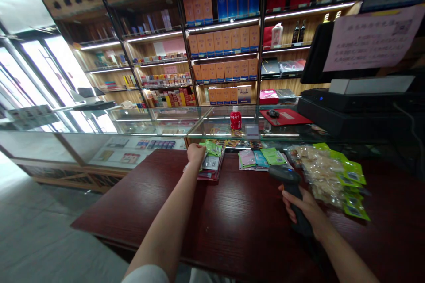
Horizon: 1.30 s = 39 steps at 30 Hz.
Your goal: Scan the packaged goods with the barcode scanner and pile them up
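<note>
My right hand (307, 210) is wrapped round the grip of a black barcode scanner (286, 175), whose head points left over the dark red table. At the far edge, my left hand (195, 154) is closed on a small green packet (212, 147) at the top of a pile of packets (211, 166). Its fingertips are partly hidden behind the back of the hand. Between the hands lies a second pile of pink, blue and green packets (259, 158). Right of the scanner are several clear bags of pale snacks with green labels (327, 177).
Behind the table (229, 216) runs a glass display counter (159, 120) bearing a red bottle (235, 118) and a mouse (273, 113) on a red mat. A monitor (315, 53) stands at the right. Shelves of boxed goods (224, 42) line the back wall.
</note>
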Each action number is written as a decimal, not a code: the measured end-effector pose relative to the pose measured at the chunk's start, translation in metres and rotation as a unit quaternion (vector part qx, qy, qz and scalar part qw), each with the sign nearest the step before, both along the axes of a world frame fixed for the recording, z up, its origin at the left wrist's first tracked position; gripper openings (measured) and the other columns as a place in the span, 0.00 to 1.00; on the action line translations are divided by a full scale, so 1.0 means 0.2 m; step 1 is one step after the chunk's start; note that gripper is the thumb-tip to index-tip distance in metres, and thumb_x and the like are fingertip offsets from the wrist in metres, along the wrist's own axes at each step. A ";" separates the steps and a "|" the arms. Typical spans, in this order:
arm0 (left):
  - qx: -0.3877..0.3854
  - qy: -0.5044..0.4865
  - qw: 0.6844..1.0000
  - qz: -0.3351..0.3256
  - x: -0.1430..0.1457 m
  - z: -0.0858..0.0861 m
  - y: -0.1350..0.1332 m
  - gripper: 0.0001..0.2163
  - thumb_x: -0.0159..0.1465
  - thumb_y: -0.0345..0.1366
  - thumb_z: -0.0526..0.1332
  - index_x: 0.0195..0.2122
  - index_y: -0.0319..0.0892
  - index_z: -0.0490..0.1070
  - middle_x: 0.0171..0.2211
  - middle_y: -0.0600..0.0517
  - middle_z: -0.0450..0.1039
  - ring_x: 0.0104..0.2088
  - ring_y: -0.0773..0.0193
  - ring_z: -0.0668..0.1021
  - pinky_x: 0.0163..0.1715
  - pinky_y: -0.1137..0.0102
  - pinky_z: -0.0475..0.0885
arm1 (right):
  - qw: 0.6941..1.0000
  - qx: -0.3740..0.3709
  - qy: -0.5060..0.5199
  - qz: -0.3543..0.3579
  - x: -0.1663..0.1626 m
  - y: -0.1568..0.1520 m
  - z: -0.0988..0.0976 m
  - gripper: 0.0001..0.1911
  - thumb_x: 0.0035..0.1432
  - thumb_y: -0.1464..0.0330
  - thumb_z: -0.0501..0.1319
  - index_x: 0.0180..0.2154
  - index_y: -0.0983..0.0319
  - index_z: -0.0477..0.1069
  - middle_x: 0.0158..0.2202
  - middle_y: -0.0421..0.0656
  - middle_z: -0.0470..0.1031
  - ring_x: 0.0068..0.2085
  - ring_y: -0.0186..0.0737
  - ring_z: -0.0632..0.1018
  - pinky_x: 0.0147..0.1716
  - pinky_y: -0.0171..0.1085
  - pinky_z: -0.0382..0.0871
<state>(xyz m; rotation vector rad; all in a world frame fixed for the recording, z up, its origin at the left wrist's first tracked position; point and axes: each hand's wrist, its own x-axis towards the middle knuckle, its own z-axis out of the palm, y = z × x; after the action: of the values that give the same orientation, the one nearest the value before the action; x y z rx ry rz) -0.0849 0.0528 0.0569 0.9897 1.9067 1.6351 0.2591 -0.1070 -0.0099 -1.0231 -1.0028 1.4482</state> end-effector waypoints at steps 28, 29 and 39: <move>-0.022 0.475 0.866 -0.155 0.67 -0.21 -0.14 0.08 0.62 0.38 0.58 0.39 0.43 0.73 0.43 0.44 0.70 0.49 0.52 0.70 0.50 0.62 0.62 | 1.000 0.005 0.023 -0.004 0.01 0.01 0.00 0.24 0.45 0.56 0.71 0.39 0.61 0.67 0.18 0.32 0.66 0.13 0.27 0.65 0.09 0.28 0.58; -0.038 0.466 0.870 -0.156 0.69 -0.25 -0.14 0.10 0.62 0.40 0.58 0.40 0.42 0.74 0.43 0.43 0.71 0.49 0.51 0.70 0.49 0.61 0.62 | 1.000 0.005 0.023 -0.004 0.01 0.01 0.00 0.24 0.45 0.56 0.71 0.39 0.61 0.67 0.18 0.31 0.66 0.12 0.27 0.65 0.09 0.28 0.58; -0.136 0.343 0.925 -0.090 0.78 -0.37 -0.10 0.20 0.55 0.54 0.63 0.38 0.41 0.77 0.39 0.41 0.78 0.44 0.49 0.76 0.40 0.64 0.65 | 1.000 0.001 0.028 0.004 0.01 0.00 0.03 0.23 0.45 0.56 0.71 0.39 0.61 0.67 0.18 0.31 0.66 0.13 0.27 0.65 0.10 0.27 0.57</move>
<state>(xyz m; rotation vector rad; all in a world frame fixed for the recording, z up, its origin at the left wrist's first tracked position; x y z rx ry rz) 0.0704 0.0320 -0.0170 1.7025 2.2919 0.9353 0.2606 -0.1061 -0.0039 -0.9731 -0.9676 1.4739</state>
